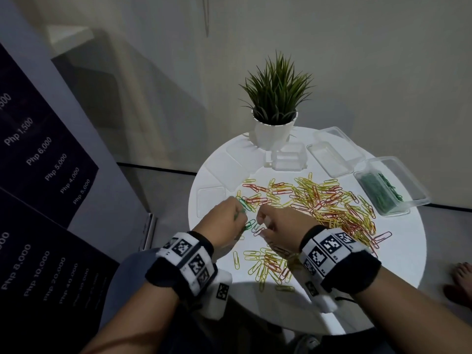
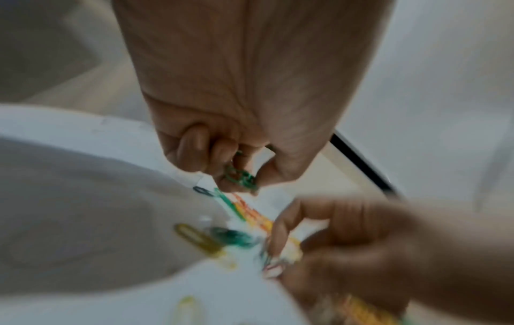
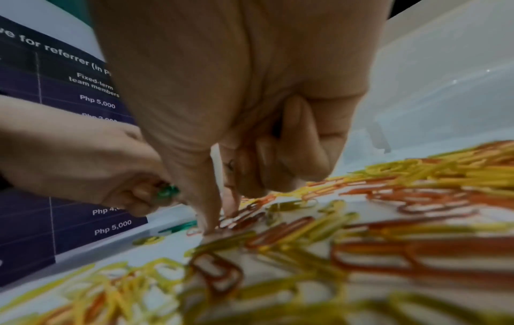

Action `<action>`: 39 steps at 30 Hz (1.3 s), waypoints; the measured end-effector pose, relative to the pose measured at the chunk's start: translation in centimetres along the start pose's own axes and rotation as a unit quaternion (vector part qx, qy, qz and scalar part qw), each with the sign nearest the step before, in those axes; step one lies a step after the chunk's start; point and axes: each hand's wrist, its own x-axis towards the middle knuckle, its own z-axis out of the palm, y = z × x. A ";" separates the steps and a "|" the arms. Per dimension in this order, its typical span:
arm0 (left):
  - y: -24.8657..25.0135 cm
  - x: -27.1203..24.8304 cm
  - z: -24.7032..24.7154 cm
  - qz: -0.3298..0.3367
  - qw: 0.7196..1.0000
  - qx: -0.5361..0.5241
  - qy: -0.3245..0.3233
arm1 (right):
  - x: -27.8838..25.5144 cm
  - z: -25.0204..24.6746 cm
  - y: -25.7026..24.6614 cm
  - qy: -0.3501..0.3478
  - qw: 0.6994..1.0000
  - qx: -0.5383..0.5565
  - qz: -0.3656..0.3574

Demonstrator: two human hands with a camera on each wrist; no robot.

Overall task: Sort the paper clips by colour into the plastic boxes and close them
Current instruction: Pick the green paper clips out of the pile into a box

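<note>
Now we see our left hand with its grip curled round a bunch of green clips, just left of the big red-and-yellow clip pile. Our right hand pinches thumb and forefinger down onto the round white surface at the pile's near-left edge; what it pinches we cannot tell. Right of the pile sits an open plastic box holding green clips. Beyond the pile stand a potted plant, clear empty boxes and lids. Far left of the pile, a dark price banner leans by the pale wall.
</note>
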 end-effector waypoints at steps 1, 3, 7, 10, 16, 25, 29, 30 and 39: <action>0.1 -0.1 -0.4 -0.016 0.997 -0.075 0.003 | 0.0 0.0 0.3 0.001 1.000 -0.012 0.005; 0.5 -0.1 -0.9 -0.066 0.967 -0.247 0.016 | -0.2 -0.2 0.8 0.001 0.999 -0.028 0.022; 0.5 0.2 -1.5 -0.139 0.839 -0.525 -0.008 | -0.8 -1.3 1.4 0.004 0.999 -0.028 0.032; 0.1 0.5 -1.5 -0.135 0.799 -0.585 -0.040 | -0.2 -1.5 1.0 0.031 0.999 0.011 0.019; 0.0 0.5 -0.7 -0.129 0.825 -0.547 -0.052 | 1.5 -1.1 0.6 -0.025 0.998 -0.051 0.029; -0.1 0.0 -0.5 -0.033 0.997 -0.063 0.009 | 0.2 -3.1 2.4 0.058 0.839 0.541 0.023; -0.6 0.5 0.5 -0.032 0.993 0.114 0.002 | 0.1 -3.2 1.9 -0.013 0.713 0.700 0.042; -0.6 0.6 0.7 -0.023 0.993 0.115 0.005 | 0.3 -3.2 1.5 -0.010 0.736 0.675 0.053; -0.1 0.3 0.2 0.001 0.996 0.086 0.007 | 2.2 -2.0 -0.5 0.063 0.989 0.132 0.009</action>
